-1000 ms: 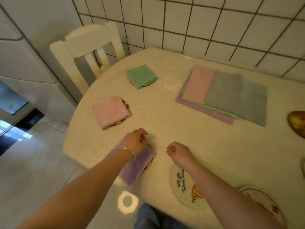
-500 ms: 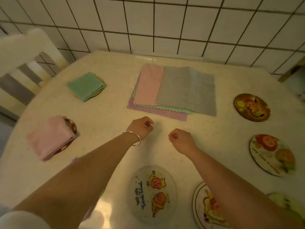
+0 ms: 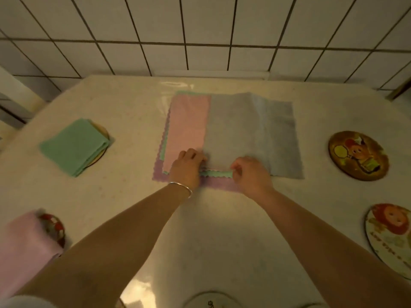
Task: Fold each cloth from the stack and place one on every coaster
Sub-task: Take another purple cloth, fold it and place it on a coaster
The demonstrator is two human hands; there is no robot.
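White tiled wall behind a pale counter (image 3: 133, 218). The stack (image 3: 189, 130) lies at twelve o'clock, grey cloth (image 3: 251, 134) uppermost. Left hand (image 3: 186, 167) and right hand (image 3: 251, 174) each have a curled grip at its near edge, apparently pinching it. Best lift only the grey layer, corners matched. The coaster (image 3: 387, 236) at three o'clock carries writing, unreadable.

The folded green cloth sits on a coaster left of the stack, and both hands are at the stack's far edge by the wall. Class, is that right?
Not quite. The folded green cloth does sit on a coaster left of the stack, but the head view shows the left hand and right hand at the stack's near edge, not the far one.
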